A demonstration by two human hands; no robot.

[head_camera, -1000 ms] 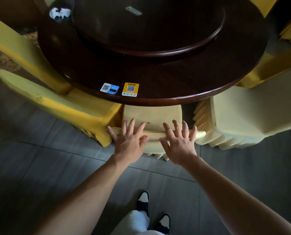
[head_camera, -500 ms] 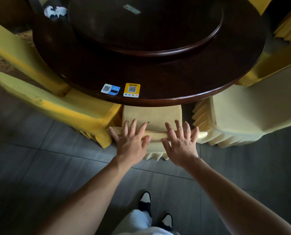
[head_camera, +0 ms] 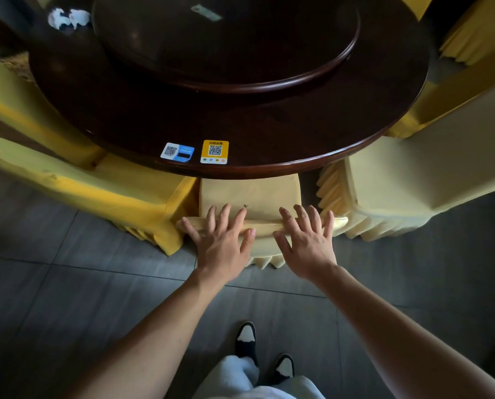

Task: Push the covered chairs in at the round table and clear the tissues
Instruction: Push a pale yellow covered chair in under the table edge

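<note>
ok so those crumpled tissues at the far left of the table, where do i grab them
Pinch the crumpled tissues from above at their raised folds. They lie loose on the round table beside the turntable, so a top pinch gathers both wads.

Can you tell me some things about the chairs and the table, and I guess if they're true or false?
1. Both hands, left hand and right hand, rest with straight fingers on the back of the middle chair. True.
2. The tissues lie on the floor. False: they lie on the table, at its far left edge.
3. Two QR stickers, a blue sticker and a yellow sticker, sit near the table's front edge. True.
4. The middle chair's seat is partly under the table. True.
5. The left hand holds a tissue. False: it holds nothing and presses on the chair back.
</note>
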